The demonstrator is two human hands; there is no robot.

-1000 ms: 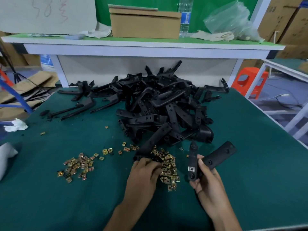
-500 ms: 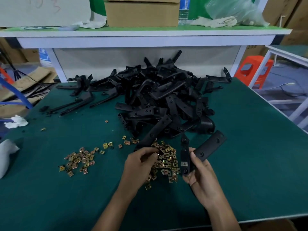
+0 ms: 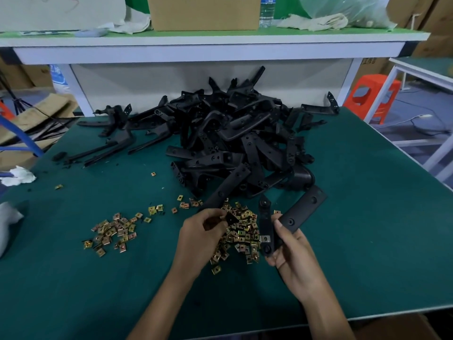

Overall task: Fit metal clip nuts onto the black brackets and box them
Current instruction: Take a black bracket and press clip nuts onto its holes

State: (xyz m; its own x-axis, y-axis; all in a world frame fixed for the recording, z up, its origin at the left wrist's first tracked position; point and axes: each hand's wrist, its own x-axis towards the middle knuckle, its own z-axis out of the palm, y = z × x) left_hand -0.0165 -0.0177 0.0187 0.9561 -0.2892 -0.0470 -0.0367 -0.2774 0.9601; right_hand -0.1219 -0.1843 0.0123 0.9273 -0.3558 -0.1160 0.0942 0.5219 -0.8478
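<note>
Green tabletop (image 3: pixel 372 241), broad stretch beside right hand (image 3: pixel 293 253)

Bracket pile (image 3: pixel 235 143): dozens, too tangled for an exact count. In front of pile: 2 clip nut heaps, big heap (image 3: pixel 241 231) and small heap (image 3: pixel 112 229), uncountable, plus loose strays (image 3: pixel 180 197). 1 held bracket (image 3: pixel 302 209), 1 silver nut (image 3: pixel 265 239) fitted. Behind pile: 1 cardboard box (image 3: pixel 203 13), 1 water bottle (image 3: pixel 266 11).

Dim, even overhead light, soft shadows, wide-angle bending and blur toward edges.
</note>
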